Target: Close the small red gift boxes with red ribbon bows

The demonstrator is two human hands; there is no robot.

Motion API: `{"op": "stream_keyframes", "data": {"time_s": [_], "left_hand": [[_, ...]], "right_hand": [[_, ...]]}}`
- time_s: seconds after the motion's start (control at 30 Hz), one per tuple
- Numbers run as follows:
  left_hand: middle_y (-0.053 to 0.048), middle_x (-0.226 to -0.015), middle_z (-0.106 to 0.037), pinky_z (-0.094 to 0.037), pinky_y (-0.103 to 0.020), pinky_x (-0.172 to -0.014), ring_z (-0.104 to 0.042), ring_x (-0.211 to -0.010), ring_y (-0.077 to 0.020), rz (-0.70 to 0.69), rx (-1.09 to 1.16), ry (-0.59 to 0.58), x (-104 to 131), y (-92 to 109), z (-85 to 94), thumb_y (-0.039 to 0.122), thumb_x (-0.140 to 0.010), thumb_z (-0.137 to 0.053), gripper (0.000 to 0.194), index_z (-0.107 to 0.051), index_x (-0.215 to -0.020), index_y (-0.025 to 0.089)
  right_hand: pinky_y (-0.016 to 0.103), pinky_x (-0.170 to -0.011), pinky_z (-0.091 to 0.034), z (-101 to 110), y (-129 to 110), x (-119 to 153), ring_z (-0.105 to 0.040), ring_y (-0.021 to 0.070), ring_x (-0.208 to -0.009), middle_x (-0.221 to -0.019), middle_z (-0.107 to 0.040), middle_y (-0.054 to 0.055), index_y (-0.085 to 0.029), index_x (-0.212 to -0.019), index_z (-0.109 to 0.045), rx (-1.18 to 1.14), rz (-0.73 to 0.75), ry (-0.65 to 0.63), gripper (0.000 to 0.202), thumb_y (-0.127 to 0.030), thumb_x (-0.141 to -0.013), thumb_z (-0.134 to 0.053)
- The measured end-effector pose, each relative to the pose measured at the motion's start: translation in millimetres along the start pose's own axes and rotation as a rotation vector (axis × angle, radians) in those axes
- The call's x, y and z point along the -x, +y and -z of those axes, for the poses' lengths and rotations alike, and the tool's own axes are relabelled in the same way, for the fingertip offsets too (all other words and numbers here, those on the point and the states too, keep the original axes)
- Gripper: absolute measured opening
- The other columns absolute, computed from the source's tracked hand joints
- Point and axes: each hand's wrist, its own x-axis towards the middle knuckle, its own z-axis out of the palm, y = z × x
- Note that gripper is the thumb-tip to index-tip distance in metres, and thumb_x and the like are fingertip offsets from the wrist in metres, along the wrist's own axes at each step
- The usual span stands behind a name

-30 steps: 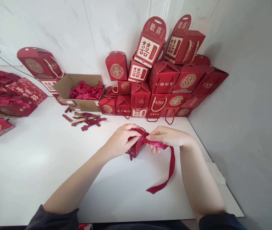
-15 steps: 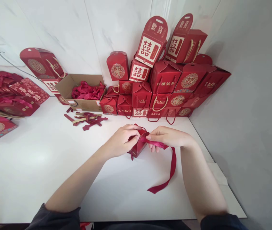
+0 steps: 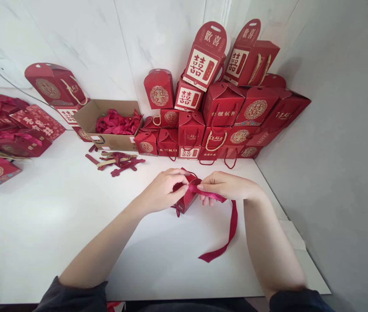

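Many boxes (image 3: 223, 112), ctn (image 3: 119, 142) behind; R hand (image 3: 224, 186) pinched on ribbon (image 3: 233, 223), L hand (image 3: 165, 190), grip unclear

Your white table (image 3: 57, 242) carries a small red box (image 3: 188, 202), an open cardboard box (image 3: 115, 142), loose strips (image 3: 117, 163) and stacked red boxes (image 3: 224, 108); the ribbon (image 3: 234, 221) possibly touches it.

Crimson ribbon (image 3: 234, 221), red box (image 3: 188, 201)
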Motion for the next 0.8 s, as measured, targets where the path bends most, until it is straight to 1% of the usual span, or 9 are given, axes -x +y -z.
{"op": "stream_keyframes", "data": {"time_s": [0.2, 0.33, 0.4, 0.47, 0.53, 0.57, 0.63, 0.7, 0.8], "left_hand": [[-0.005, -0.101, -0.065, -0.047, -0.034, -0.083, -0.061, -0.091, -0.0184, 0.043, 0.082, 0.033, -1.3, 1.7, 0.7, 0.025, -0.094, -0.044, 0.023, -0.060, -0.077, 0.018], [-0.005, -0.103, -0.065, -0.046, -0.034, -0.087, -0.061, -0.097, -0.0186, 0.077, 0.160, 0.108, -0.8, 4.0, 2.4, 0.026, -0.096, -0.041, 0.023, -0.057, -0.081, 0.019], [-0.005, -0.108, -0.064, -0.045, -0.035, -0.094, -0.059, -0.104, -0.0187, 0.065, 0.186, 0.175, 0.4, 6.4, 4.1, 0.025, -0.096, -0.041, 0.021, -0.056, -0.084, 0.019], [-0.007, -0.115, -0.061, -0.042, -0.035, -0.099, -0.056, -0.111, -0.0190, 0.029, 0.183, 0.247, 2.0, 9.8, 6.8, 0.025, -0.096, -0.042, 0.019, -0.057, -0.085, 0.019], [-0.007, -0.121, -0.057, -0.040, -0.036, -0.104, -0.053, -0.118, -0.0199, -0.010, 0.154, 0.306, 3.2, 13.3, 10.5, 0.024, -0.095, -0.044, 0.018, -0.058, -0.084, 0.019], [-0.008, -0.122, -0.055, -0.039, -0.036, -0.105, -0.051, -0.120, -0.0204, -0.024, 0.138, 0.328, 3.5, 14.6, 12.5, 0.024, -0.095, -0.045, 0.018, -0.059, -0.084, 0.019], [-0.008, -0.122, -0.054, -0.038, -0.037, -0.107, -0.050, -0.122, -0.0209, -0.041, 0.118, 0.350, 3.6, 15.3, 16.6, 0.025, -0.095, -0.045, 0.019, -0.060, -0.084, 0.020], [-0.008, -0.123, -0.055, -0.038, -0.038, -0.107, -0.050, -0.121, -0.0207, -0.044, 0.108, 0.361, 3.7, 12.4, 20.6, 0.026, -0.095, -0.044, 0.021, -0.062, -0.085, 0.020], [-0.008, -0.121, -0.059, -0.042, -0.037, -0.102, -0.055, -0.116, -0.0210, 0.005, 0.079, 0.255, 5.1, 0.9, 24.5, 0.029, -0.093, -0.047, 0.019, -0.064, -0.093, 0.020]], "right_hand": [[0.023, -0.056, -0.044, -0.2, 0.9, -1.1, -0.059, 0.0115, -0.060, -0.079, -0.072, 0.005, -0.016, -0.077, -0.068, 0.030, 0.030, -0.002, 0.044, -0.052, -0.091, -0.047], [0.025, -0.057, -0.042, -1.6, 1.6, 2.6, -0.056, 0.0126, -0.061, -0.076, -0.069, 0.004, -0.018, -0.074, -0.067, 0.132, 0.046, 0.048, 0.045, -0.053, -0.092, -0.045], [0.026, -0.057, -0.039, -3.9, 1.1, 5.1, -0.054, 0.0138, -0.060, -0.070, -0.065, 0.003, -0.018, -0.068, -0.063, 0.253, 0.017, 0.180, 0.047, -0.053, -0.092, -0.043], [0.028, -0.061, -0.039, -7.2, -1.3, 6.2, -0.055, 0.0164, -0.066, -0.071, -0.064, 0.004, -0.019, -0.068, -0.061, 0.369, 0.015, 0.407, 0.043, -0.050, -0.092, -0.044], [0.030, -0.070, -0.042, -10.6, -5.6, 4.9, -0.060, 0.0195, -0.081, -0.085, -0.067, 0.005, -0.020, -0.076, -0.060, 0.371, 0.118, 0.605, 0.030, -0.044, -0.091, -0.049], [0.031, -0.076, -0.043, -12.1, -8.1, 3.4, -0.061, 0.0206, -0.091, -0.097, -0.068, 0.005, -0.021, -0.081, -0.060, 0.317, 0.207, 0.637, 0.023, -0.041, -0.090, -0.052], [0.032, -0.085, -0.044, -14.5, -12.2, -1.4, -0.060, 0.0206, -0.103, -0.112, -0.066, 0.005, -0.022, -0.089, -0.060, 0.156, 0.370, 0.553, 0.015, -0.037, -0.088, -0.057], [0.032, -0.087, -0.046, -16.3, -13.2, -8.3, -0.062, 0.0193, -0.101, -0.110, -0.068, 0.004, -0.021, -0.092, -0.063, 0.022, 0.449, 0.418, 0.014, -0.033, -0.086, -0.059], [0.031, -0.087, -0.047, -19.0, -9.3, -21.0, -0.065, 0.0170, -0.090, -0.094, -0.070, 0.004, -0.019, -0.091, -0.067, -0.098, 0.475, 0.457, 0.014, -0.028, -0.085, -0.059]]}}
